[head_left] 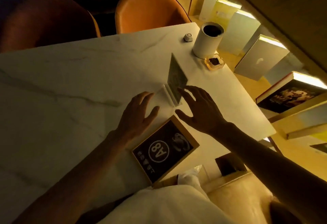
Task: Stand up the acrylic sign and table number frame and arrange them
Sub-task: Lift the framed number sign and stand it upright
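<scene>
My open, empty left hand [139, 112] and right hand [200, 110] flank the upright acrylic sign [177, 77]; steady its base before releasing.

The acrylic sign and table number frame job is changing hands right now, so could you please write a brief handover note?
Left hand: open, empty, beside the acrylic sign's base.
Right hand: open, empty, fingertips at the sign's near edge; contact unclear.
Acrylic sign: appears upright in its clear base on the marble table, near the white cylinder and ashtray.
Table number frame, marked A8: lying flat, face up, at the table's near edge.
Done: sign seems stood up.
Left: stand the frame, then arrange both.
</scene>
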